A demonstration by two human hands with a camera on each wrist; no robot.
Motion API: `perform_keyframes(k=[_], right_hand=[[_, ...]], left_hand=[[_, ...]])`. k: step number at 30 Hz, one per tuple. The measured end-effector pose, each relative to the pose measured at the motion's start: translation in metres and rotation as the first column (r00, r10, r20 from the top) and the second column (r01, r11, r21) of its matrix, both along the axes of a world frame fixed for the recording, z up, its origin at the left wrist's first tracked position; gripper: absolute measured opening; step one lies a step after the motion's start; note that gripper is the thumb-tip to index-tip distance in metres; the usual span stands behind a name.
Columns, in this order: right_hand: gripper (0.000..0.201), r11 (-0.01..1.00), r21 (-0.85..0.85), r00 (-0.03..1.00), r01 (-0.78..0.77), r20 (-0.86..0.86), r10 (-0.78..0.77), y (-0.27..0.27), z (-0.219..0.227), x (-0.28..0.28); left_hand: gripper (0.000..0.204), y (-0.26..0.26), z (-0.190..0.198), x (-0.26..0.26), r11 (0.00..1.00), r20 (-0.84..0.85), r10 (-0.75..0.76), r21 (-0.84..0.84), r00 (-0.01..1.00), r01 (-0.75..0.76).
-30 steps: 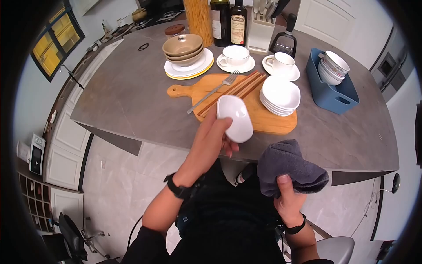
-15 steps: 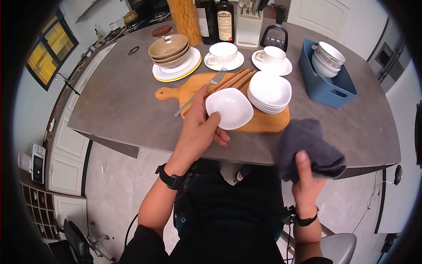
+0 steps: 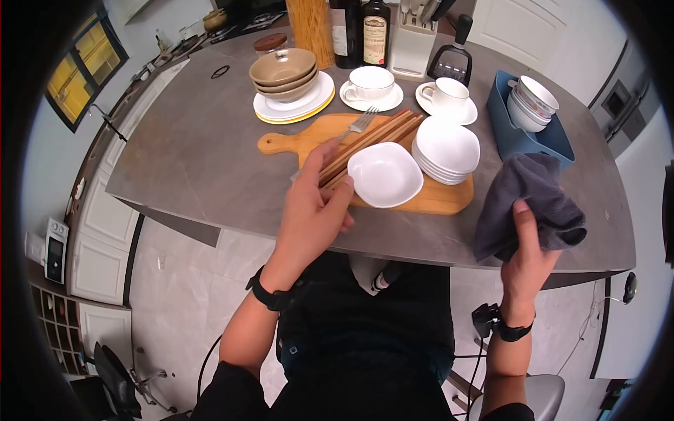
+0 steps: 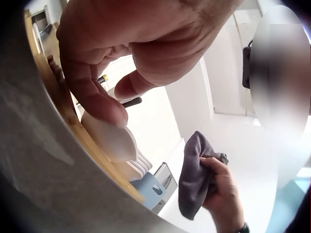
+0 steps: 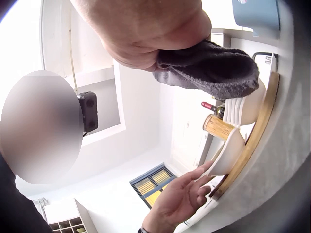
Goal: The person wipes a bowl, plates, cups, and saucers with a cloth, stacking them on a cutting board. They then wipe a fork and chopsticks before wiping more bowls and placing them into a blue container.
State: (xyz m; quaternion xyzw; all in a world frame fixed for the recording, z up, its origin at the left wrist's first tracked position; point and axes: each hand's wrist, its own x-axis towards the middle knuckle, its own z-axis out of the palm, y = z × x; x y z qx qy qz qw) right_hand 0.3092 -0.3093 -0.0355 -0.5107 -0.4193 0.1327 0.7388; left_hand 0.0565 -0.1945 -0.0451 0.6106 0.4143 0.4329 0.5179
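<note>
A white square bowl (image 3: 385, 175) sits upright at the front of the wooden board (image 3: 282, 144), left of a stack of similar white bowls (image 3: 446, 149). My left hand (image 3: 309, 210) is at the bowl's left rim, fingers loosely spread, thumb tip beside the rim; in the right wrist view the fingers (image 5: 197, 182) lie close to the bowl (image 5: 228, 153). Whether they still touch it is hard to tell. Over the table's front right, my right hand (image 3: 528, 270) grips a bunched grey cloth (image 3: 523, 203). Chopsticks (image 3: 382, 140) and a fork (image 3: 363, 121) lie on the board behind the left hand.
Brown bowls (image 3: 283, 68) on plates (image 3: 309, 105) stand back left, with two cups (image 3: 371, 83) on saucers behind the board. Bottles (image 3: 375, 35) and a knife block (image 3: 412, 49) are farther back. A blue basket (image 3: 505, 130) holding bowls stands right.
The white bowl in my left hand has turned face up and come down onto the board; the fingers have loosened. My right hand has moved right and farther over the table with the cloth.
</note>
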Motion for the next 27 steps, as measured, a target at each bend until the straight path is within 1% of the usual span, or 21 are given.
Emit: perform_keyframes(k=[1,2,3,4,5,6,7,9,11,13,14,15,17,18,19,21,22,23,24,26,27], right_hand=[[0.033,0.997,0.071,0.999,0.027,0.016,-0.028,0.004,0.002,0.005],[0.032,0.995,0.086,0.996,0.042,0.080,-0.049,0.007,0.008,0.009],[0.032,0.996,0.085,0.995,0.038,0.085,-0.046,0.006,0.015,0.012],[0.031,0.999,0.041,0.989,0.005,0.149,-0.011,0.005,0.023,0.016],[0.030,1.000,-0.005,0.977,-0.027,0.212,0.027,0.007,0.028,0.019],[0.026,0.994,-0.001,0.947,-0.105,0.304,0.101,0.013,0.030,0.024],[0.026,0.994,-0.002,0.944,-0.109,0.312,0.105,0.014,0.031,0.028],[0.021,0.986,-0.115,0.947,-0.123,0.284,0.151,0.015,0.034,0.030],[0.015,0.985,-0.133,0.961,-0.108,0.238,0.137,0.014,0.038,0.013],[0.023,0.981,-0.167,0.983,-0.100,0.133,0.123,0.014,0.040,0.003],[0.041,0.966,-0.249,0.975,-0.063,0.192,0.112,0.017,0.042,0.003],[0.041,0.967,-0.248,0.974,-0.060,0.197,0.111,0.018,0.044,0.006],[0.048,0.942,-0.337,0.919,-0.016,0.367,0.147,0.022,0.046,0.014],[0.043,0.900,-0.436,0.941,0.020,0.312,0.130,0.022,0.056,0.006],[0.043,0.900,-0.436,0.941,0.023,0.313,0.127,0.026,0.059,0.008],[0.036,0.820,-0.558,0.754,0.129,0.592,0.284,0.039,0.066,0.013],[0.027,0.889,-0.449,0.672,0.088,0.686,0.280,0.047,0.060,0.012],[0.027,0.889,-0.448,0.672,0.090,0.686,0.278,0.052,0.060,0.011],[0.025,0.855,-0.507,0.600,0.106,0.719,0.352,0.056,0.061,0.010],[0.027,0.760,-0.621,0.462,0.193,0.740,0.488,0.064,0.060,0.011],[0.027,0.761,-0.621,0.458,0.189,0.741,0.491,0.067,0.058,0.012]], left_hand=[[0.049,0.001,0.002,-0.005,0.983,-0.201,0.091,0.176,0.975,-0.055],[0.041,0.002,0.002,-0.009,0.933,-0.373,0.211,0.353,0.904,-0.072],[0.041,0.005,0.000,-0.011,0.933,-0.369,0.213,0.350,0.905,-0.076],[0.033,0.011,-0.005,-0.013,0.831,-0.419,0.318,0.554,0.851,-0.038],[0.026,0.015,-0.008,-0.015,0.688,-0.437,0.432,0.725,0.789,0.025],[0.026,0.016,-0.009,-0.015,0.688,-0.431,0.436,0.725,0.790,0.015],[0.025,0.016,-0.009,-0.014,0.721,-0.477,0.433,0.692,0.765,0.023],[0.024,0.019,-0.011,-0.013,0.753,-0.518,0.425,0.658,0.742,0.028],[0.024,0.023,-0.013,-0.014,0.773,-0.575,0.441,0.634,0.689,0.035],[0.025,0.025,-0.011,-0.015,0.773,-0.583,0.446,0.633,0.679,0.036],[0.027,0.026,-0.011,-0.015,0.774,-0.594,0.452,0.632,0.665,0.039],[0.027,0.026,-0.011,-0.016,0.773,-0.590,0.452,0.634,0.669,0.037],[0.034,0.022,-0.010,-0.015,0.705,-0.534,0.493,0.708,0.687,0.043],[0.034,0.019,-0.008,-0.014,0.705,-0.531,0.491,0.708,0.690,0.044],[0.036,0.016,-0.005,-0.014,0.684,-0.506,0.454,0.726,0.733,0.078],[0.038,0.010,-0.002,-0.014,0.659,-0.481,0.412,0.744,0.774,0.112],[0.038,0.007,-0.001,-0.013,0.646,-0.482,0.340,0.744,0.807,0.172],[0.038,0.005,-0.001,-0.013,0.629,-0.484,0.266,0.743,0.834,0.231],[0.038,0.001,-0.001,-0.011,0.629,-0.484,0.265,0.743,0.834,0.230],[0.035,-0.005,-0.001,-0.006,0.662,-0.494,0.119,0.686,0.861,0.302],[0.035,-0.006,-0.002,-0.004,0.664,-0.493,0.124,0.686,0.861,0.297]])
